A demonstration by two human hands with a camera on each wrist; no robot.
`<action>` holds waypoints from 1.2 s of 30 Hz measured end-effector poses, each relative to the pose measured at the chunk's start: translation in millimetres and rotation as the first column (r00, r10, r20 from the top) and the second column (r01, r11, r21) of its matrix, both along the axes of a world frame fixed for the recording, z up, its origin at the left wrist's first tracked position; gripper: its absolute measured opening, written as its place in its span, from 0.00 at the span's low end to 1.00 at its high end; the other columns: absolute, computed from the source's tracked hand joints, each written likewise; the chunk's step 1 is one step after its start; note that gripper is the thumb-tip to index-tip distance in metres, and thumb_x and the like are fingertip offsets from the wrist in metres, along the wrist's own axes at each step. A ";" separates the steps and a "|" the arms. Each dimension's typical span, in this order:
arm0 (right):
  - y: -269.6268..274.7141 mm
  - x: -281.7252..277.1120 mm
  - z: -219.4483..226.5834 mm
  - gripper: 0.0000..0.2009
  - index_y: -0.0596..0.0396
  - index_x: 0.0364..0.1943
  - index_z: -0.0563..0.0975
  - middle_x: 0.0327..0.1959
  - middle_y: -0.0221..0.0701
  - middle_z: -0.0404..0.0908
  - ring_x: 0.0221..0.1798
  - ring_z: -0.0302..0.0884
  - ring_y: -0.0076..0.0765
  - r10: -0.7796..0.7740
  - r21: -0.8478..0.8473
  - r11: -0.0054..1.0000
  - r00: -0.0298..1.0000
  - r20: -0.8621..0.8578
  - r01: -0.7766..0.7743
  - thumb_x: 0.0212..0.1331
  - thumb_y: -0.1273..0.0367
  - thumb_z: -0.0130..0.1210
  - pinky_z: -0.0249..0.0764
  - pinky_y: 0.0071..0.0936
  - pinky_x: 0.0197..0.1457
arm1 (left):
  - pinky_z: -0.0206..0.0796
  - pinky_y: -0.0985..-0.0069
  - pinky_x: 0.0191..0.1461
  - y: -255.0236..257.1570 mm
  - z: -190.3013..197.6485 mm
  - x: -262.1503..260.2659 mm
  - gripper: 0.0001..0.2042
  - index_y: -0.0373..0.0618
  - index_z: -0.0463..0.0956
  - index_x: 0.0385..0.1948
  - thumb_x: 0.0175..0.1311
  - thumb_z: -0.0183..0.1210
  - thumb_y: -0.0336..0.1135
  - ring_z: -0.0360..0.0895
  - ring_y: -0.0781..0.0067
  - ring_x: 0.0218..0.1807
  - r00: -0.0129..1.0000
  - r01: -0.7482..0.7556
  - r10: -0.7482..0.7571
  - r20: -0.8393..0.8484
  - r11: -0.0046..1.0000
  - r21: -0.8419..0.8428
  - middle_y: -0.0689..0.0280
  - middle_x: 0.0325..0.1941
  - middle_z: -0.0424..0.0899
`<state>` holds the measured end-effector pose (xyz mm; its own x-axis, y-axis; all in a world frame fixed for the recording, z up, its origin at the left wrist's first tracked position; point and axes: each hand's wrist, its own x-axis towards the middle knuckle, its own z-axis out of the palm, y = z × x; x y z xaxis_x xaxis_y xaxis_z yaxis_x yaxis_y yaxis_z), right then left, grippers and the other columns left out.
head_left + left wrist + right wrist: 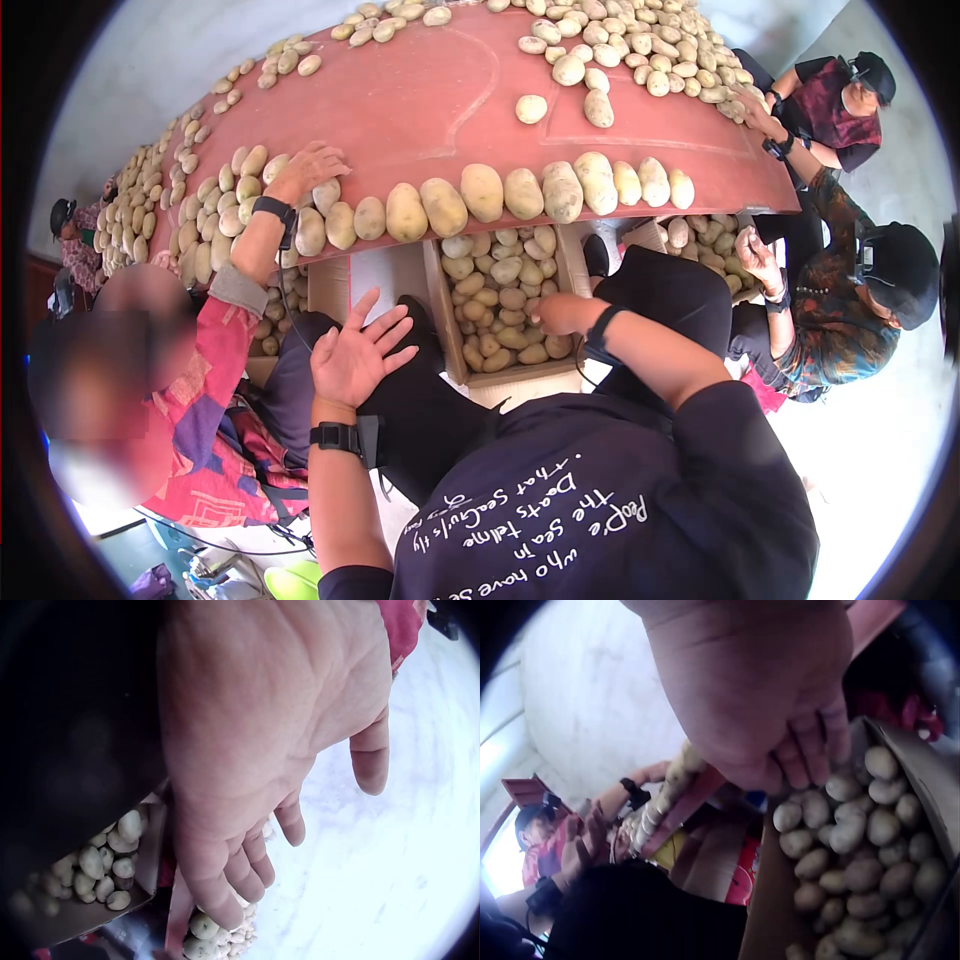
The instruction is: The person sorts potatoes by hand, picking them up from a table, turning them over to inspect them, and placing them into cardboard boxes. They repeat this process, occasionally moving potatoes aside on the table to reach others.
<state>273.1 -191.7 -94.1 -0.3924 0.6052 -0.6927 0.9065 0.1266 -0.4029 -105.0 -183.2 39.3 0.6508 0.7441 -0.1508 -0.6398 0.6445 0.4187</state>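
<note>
My left hand (360,352) is raised in front of the table edge with its palm up and fingers spread. Nothing lies in it, and the left wrist view shows the same bare palm (247,727). Over the right side of a cardboard box (437,315) hangs my right hand (565,313), fingers loosely bent down toward the potatoes (505,285) inside. In the right wrist view its fingertips (817,769) are right at the top potatoes (844,787), with no potato seen in its grasp. A row of larger potatoes (482,193) lines the near edge of the table.
The red table (420,100) bears a big potato heap (640,45) at the far right and more potatoes (130,205) at the left. One person's hand (305,172) reaches across from the left. Other people sit at the right, beside another box of potatoes (715,245).
</note>
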 end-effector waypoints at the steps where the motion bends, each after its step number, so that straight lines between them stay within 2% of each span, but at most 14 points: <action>1: -5.9 -5.7 -9.6 0.19 0.54 0.49 0.80 0.51 0.41 0.78 0.54 0.74 0.51 0.121 0.015 0.992 0.985 0.126 -0.124 0.50 0.68 0.57 0.71 0.47 0.53 | 0.50 0.39 0.71 0.5 0.0 0.3 0.38 0.50 0.48 0.72 0.63 0.54 0.52 0.54 0.44 0.74 1.000 0.001 -0.001 -0.001 1.000 -0.005 0.42 0.72 0.55; 3: -19.3 -17.9 -25.9 0.21 0.55 0.52 0.78 0.56 0.42 0.76 0.62 0.69 0.53 0.335 0.004 0.932 0.865 0.373 -0.363 0.52 0.66 0.57 0.68 0.51 0.57 | 0.50 0.39 0.70 0.3 0.2 -0.6 0.38 0.50 0.48 0.72 0.63 0.55 0.52 0.54 0.44 0.74 1.000 -0.001 0.001 -0.007 1.000 -0.020 0.42 0.72 0.55; 6: -44.1 -34.2 -48.2 0.22 0.49 0.54 0.79 0.66 0.44 0.65 0.69 0.58 0.60 0.254 0.111 0.917 0.777 0.576 -0.382 0.54 0.61 0.58 0.66 0.57 0.56 | 0.50 0.38 0.70 2.1 1.0 -1.8 0.38 0.51 0.49 0.72 0.63 0.55 0.52 0.55 0.43 0.73 1.000 0.003 -0.003 -0.006 0.999 -0.035 0.41 0.72 0.56; 8: -63.1 -33.0 -90.5 0.22 0.50 0.57 0.78 0.68 0.44 0.60 0.70 0.54 0.63 0.209 0.261 0.839 0.726 0.655 -0.478 0.58 0.59 0.54 0.65 0.56 0.56 | 0.50 0.38 0.70 2.2 0.8 -2.4 0.37 0.51 0.50 0.72 0.63 0.55 0.51 0.56 0.43 0.73 1.000 0.017 -0.017 0.001 0.999 -0.052 0.41 0.71 0.57; 10: -61.5 -31.6 -82.2 0.21 0.50 0.57 0.78 0.67 0.45 0.61 0.69 0.54 0.64 0.266 0.205 0.826 0.684 0.680 -0.525 0.60 0.60 0.51 0.66 0.54 0.55 | 0.49 0.37 0.70 3.9 1.3 -0.9 0.37 0.51 0.51 0.72 0.63 0.55 0.51 0.57 0.42 0.72 1.000 0.018 -0.017 0.002 0.998 -0.058 0.40 0.71 0.58; 14: -64.4 -39.3 -93.2 0.21 0.50 0.57 0.78 0.67 0.45 0.61 0.69 0.54 0.64 0.180 0.231 0.868 0.712 0.679 -0.439 0.62 0.60 0.50 0.66 0.52 0.54 | 0.48 0.36 0.70 4.4 4.3 0.0 0.36 0.50 0.53 0.71 0.62 0.55 0.51 0.56 0.42 0.73 1.000 0.024 -0.025 -0.018 0.997 -0.073 0.41 0.71 0.57; 18: -54.5 -36.3 -107.6 0.22 0.50 0.56 0.79 0.69 0.47 0.59 0.69 0.53 0.62 0.045 0.169 0.958 0.708 0.705 -0.230 0.62 0.57 0.48 0.63 0.48 0.55 | 0.46 0.37 0.71 5.3 2.2 2.3 0.37 0.50 0.53 0.71 0.62 0.55 0.52 0.55 0.41 0.73 1.000 0.024 -0.025 -0.017 0.997 -0.078 0.40 0.71 0.57; 19: -52.0 -32.6 -113.8 0.22 0.51 0.57 0.78 0.70 0.48 0.58 0.70 0.52 0.62 0.056 0.152 0.965 0.729 0.682 -0.216 0.62 0.57 0.47 0.59 0.46 0.59 | 0.46 0.37 0.71 5.6 2.6 1.3 0.37 0.50 0.53 0.71 0.62 0.55 0.52 0.55 0.42 0.73 1.000 0.026 -0.027 -0.015 0.997 -0.075 0.40 0.71 0.56; 23: -55.0 -23.6 -123.9 0.23 0.52 0.58 0.77 0.70 0.47 0.58 0.71 0.50 0.61 0.077 0.215 0.921 0.695 0.715 -0.323 0.62 0.58 0.47 0.52 0.47 0.64 | 0.45 0.38 0.72 6.8 1.4 2.0 0.36 0.50 0.52 0.71 0.63 0.54 0.52 0.54 0.43 0.74 0.999 0.040 -0.040 0.000 0.996 -0.082 0.42 0.72 0.56; 25: -58.9 -22.3 -125.6 0.22 0.52 0.57 0.78 0.69 0.45 0.60 0.71 0.51 0.59 0.046 0.277 0.893 0.684 0.728 -0.355 0.62 0.60 0.47 0.52 0.47 0.64 | 0.45 0.38 0.72 7.2 1.6 2.4 0.36 0.50 0.52 0.71 0.63 0.54 0.52 0.54 0.43 0.74 0.999 0.037 -0.039 -0.013 0.995 -0.088 0.42 0.72 0.56; 27: -52.7 -23.4 -124.5 0.20 0.51 0.56 0.79 0.66 0.42 0.64 0.68 0.55 0.55 0.106 0.215 0.910 0.700 0.706 -0.355 0.61 0.63 0.48 0.54 0.46 0.62 | 0.45 0.39 0.72 7.4 3.3 3.3 0.36 0.50 0.52 0.71 0.63 0.54 0.52 0.55 0.44 0.73 0.999 0.039 -0.041 -0.020 0.994 -0.100 0.42 0.72 0.56; 30: -51.0 -23.4 -133.2 0.20 0.50 0.53 0.80 0.63 0.40 0.66 0.66 0.58 0.53 0.050 0.219 0.945 0.767 0.639 -0.243 0.57 0.61 0.52 0.56 0.45 0.61 | 0.46 0.38 0.72 7.4 4.5 3.5 0.37 0.49 0.53 0.71 0.62 0.55 0.51 0.56 0.44 0.73 0.999 0.027 -0.032 -0.041 0.994 -0.110 0.42 0.71 0.57; 33: -50.8 -20.9 -115.2 0.23 0.50 0.52 0.81 0.63 0.40 0.66 0.65 0.58 0.54 0.069 0.161 0.966 0.806 0.588 -0.200 0.51 0.57 0.58 0.57 0.46 0.61 | 0.47 0.38 0.72 7.0 4.4 4.2 0.37 0.49 0.53 0.71 0.61 0.56 0.51 0.57 0.43 0.73 0.999 0.019 -0.023 -0.042 0.994 -0.105 0.41 0.71 0.58; 36: -30.2 -22.2 -26.0 0.26 0.53 0.50 0.81 0.61 0.40 0.69 0.65 0.59 0.53 0.100 0.043 0.990 0.882 0.461 -0.134 0.46 0.54 0.62 0.61 0.42 0.61 | 0.47 0.38 0.71 6.0 6.0 5.6 0.37 0.49 0.54 0.70 0.61 0.56 0.51 0.57 0.43 0.72 0.999 0.013 -0.017 -0.050 0.996 -0.091 0.41 0.71 0.58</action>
